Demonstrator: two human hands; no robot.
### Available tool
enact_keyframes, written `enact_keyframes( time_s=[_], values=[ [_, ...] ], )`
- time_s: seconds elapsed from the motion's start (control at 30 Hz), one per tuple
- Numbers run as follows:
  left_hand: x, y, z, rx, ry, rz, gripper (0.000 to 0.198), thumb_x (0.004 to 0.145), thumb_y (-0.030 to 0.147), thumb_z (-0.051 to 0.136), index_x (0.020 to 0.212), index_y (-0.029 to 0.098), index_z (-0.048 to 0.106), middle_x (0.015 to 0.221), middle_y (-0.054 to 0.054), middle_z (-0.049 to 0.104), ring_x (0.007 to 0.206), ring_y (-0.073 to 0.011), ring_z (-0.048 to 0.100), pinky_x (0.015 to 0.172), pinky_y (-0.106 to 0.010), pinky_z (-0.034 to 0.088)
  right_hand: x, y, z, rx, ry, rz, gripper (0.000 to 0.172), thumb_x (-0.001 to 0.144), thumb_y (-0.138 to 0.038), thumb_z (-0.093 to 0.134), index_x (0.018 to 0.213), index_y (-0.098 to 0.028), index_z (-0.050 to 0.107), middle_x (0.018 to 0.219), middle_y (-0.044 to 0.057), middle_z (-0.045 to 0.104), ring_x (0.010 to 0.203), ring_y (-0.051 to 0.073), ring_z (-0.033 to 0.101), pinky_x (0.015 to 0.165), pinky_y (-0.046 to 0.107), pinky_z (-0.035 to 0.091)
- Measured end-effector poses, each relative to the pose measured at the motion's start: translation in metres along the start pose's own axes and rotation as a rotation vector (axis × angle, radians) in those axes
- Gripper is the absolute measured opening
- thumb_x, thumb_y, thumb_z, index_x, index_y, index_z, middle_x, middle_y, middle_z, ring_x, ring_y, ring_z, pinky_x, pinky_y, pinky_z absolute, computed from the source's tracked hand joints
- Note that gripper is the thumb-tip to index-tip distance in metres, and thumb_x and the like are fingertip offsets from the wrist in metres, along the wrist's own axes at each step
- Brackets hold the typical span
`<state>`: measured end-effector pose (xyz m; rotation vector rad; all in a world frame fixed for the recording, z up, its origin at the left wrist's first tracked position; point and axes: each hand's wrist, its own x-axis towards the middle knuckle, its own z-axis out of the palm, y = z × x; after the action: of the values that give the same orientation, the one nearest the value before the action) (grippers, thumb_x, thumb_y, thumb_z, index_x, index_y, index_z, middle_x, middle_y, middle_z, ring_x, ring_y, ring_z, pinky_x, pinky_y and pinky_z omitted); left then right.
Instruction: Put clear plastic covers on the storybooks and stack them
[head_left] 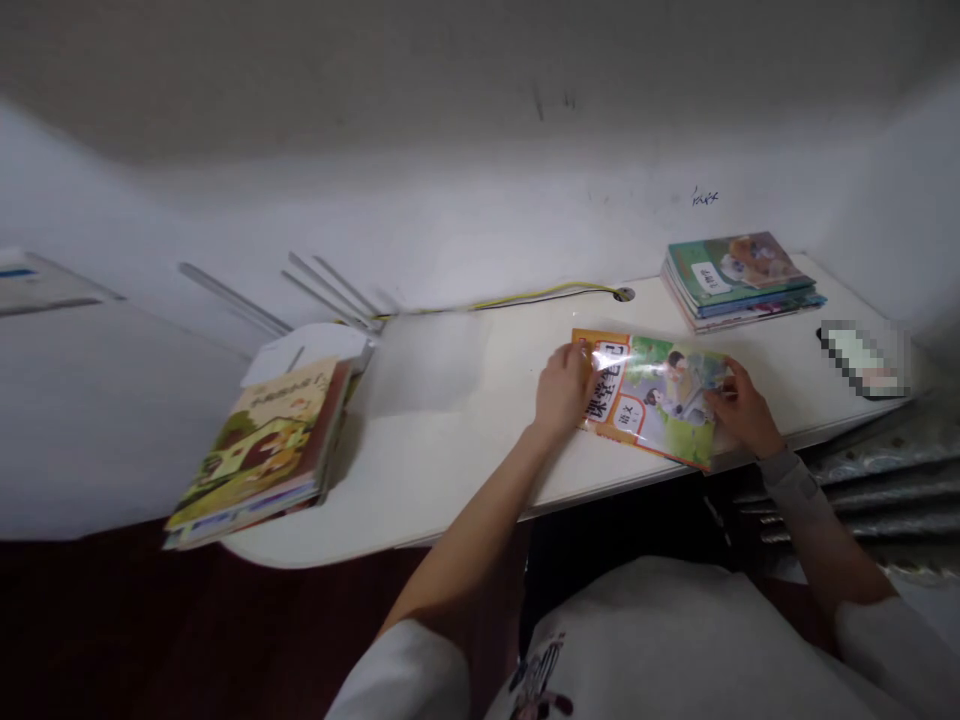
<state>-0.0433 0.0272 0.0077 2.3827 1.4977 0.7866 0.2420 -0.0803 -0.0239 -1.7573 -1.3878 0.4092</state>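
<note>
A glossy picture book [652, 395] with an orange border lies flat on the white desk [450, 420], near its front edge. My left hand [562, 388] grips the book's left edge, fingers curled over it. My right hand [739, 405] holds the book's right edge, thumb on the cover. Both hands are closed on the same book.
A stack of books [739, 280] sits at the desk's back right. Another stack [266, 455] with white paper on top lies at the left end, overhanging the edge. A yellow cable [525, 296] runs along the wall to a hole. A dark flat object [862, 360] lies far right.
</note>
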Motion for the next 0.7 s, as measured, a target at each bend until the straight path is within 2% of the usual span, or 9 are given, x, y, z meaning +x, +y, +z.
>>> enact_keyframes(
  time_s=[0.07, 0.13, 0.23, 0.3, 0.43, 0.53, 0.6, 0.7],
  values=[
    [0.013, -0.008, -0.007, -0.114, 0.056, -0.182, 0.042, 0.088, 0.041, 0.052, 0.12, 0.014, 0.056, 0.118, -0.018, 0.061, 0.11, -0.0295, 0.057, 0.093, -0.042, 0.046, 0.012, -0.008, -0.001, 0.128, 0.09, 0.008, 0.063, 0.076, -0.043, 0.061, 0.132, -0.019, 0.047, 0.083, 0.002, 0.062, 0.069, 0.019, 0.061, 0.069, 0.036, 0.053],
    [0.026, -0.015, -0.011, -0.294, -0.019, -0.302, 0.04, 0.086, 0.05, 0.054, 0.101, 0.014, 0.061, 0.097, -0.013, 0.067, 0.092, -0.0276, 0.062, 0.082, -0.039, 0.048, 0.023, -0.017, -0.004, 0.27, 0.153, -0.018, 0.058, 0.074, -0.039, 0.062, 0.128, -0.018, 0.051, 0.079, 0.0, 0.061, 0.068, 0.017, 0.06, 0.067, 0.033, 0.052],
    [0.042, -0.024, -0.012, -0.717, -0.137, -0.312, 0.045, 0.078, 0.061, 0.06, 0.078, 0.016, 0.06, 0.077, -0.006, 0.067, 0.075, -0.021, 0.062, 0.071, -0.032, 0.048, 0.037, -0.029, -0.008, 0.471, 0.156, -0.054, 0.053, 0.07, -0.033, 0.064, 0.12, -0.018, 0.057, 0.085, 0.002, 0.067, 0.079, 0.018, 0.064, 0.072, 0.034, 0.053],
    [0.053, -0.027, -0.011, -0.97, -0.17, -0.308, 0.048, 0.072, 0.064, 0.064, 0.072, 0.016, 0.058, 0.071, -0.003, 0.066, 0.069, -0.0171, 0.061, 0.067, -0.029, 0.047, 0.043, -0.033, -0.008, 0.554, 0.15, -0.064, 0.044, 0.068, -0.03, 0.064, 0.11, -0.019, 0.062, 0.092, 0.004, 0.07, 0.089, 0.02, 0.066, 0.08, 0.036, 0.052],
    [0.076, -0.028, -0.002, -1.152, -0.222, -0.387, 0.048, 0.063, 0.058, 0.075, 0.081, 0.015, 0.063, 0.067, 0.0, 0.065, 0.06, -0.0123, 0.057, 0.062, -0.025, 0.046, 0.051, -0.029, 0.001, 0.613, 0.203, 0.043, 0.027, 0.066, -0.032, 0.066, 0.088, -0.017, 0.069, 0.088, 0.005, 0.072, 0.084, 0.019, 0.065, 0.082, 0.037, 0.05],
    [0.092, -0.024, 0.007, -1.179, -0.223, -0.392, 0.047, 0.066, 0.049, 0.077, 0.094, 0.014, 0.064, 0.071, 0.0, 0.066, 0.061, -0.011, 0.058, 0.064, -0.025, 0.047, 0.057, -0.018, 0.008, 0.684, 0.265, 0.19, 0.026, 0.061, -0.035, 0.069, 0.081, -0.017, 0.068, 0.078, 0.003, 0.071, 0.076, 0.018, 0.065, 0.075, 0.036, 0.051],
    [0.097, -0.024, 0.012, -1.167, -0.241, -0.379, 0.047, 0.069, 0.049, 0.075, 0.1, 0.015, 0.064, 0.074, 0.0, 0.068, 0.063, -0.0115, 0.06, 0.067, -0.026, 0.048, 0.059, -0.012, 0.011, 0.703, 0.299, 0.225, 0.027, 0.058, -0.033, 0.07, 0.08, -0.017, 0.067, 0.077, 0.003, 0.071, 0.075, 0.018, 0.065, 0.071, 0.034, 0.051],
    [0.093, -0.031, 0.012, -1.108, -0.409, -0.364, 0.05, 0.069, 0.055, 0.073, 0.098, 0.015, 0.066, 0.078, -0.002, 0.07, 0.068, -0.0144, 0.063, 0.069, -0.027, 0.05, 0.058, -0.008, 0.011, 0.689, 0.326, 0.203, 0.027, 0.058, -0.031, 0.069, 0.082, -0.018, 0.066, 0.079, 0.003, 0.071, 0.075, 0.018, 0.064, 0.071, 0.033, 0.05]
  ],
)
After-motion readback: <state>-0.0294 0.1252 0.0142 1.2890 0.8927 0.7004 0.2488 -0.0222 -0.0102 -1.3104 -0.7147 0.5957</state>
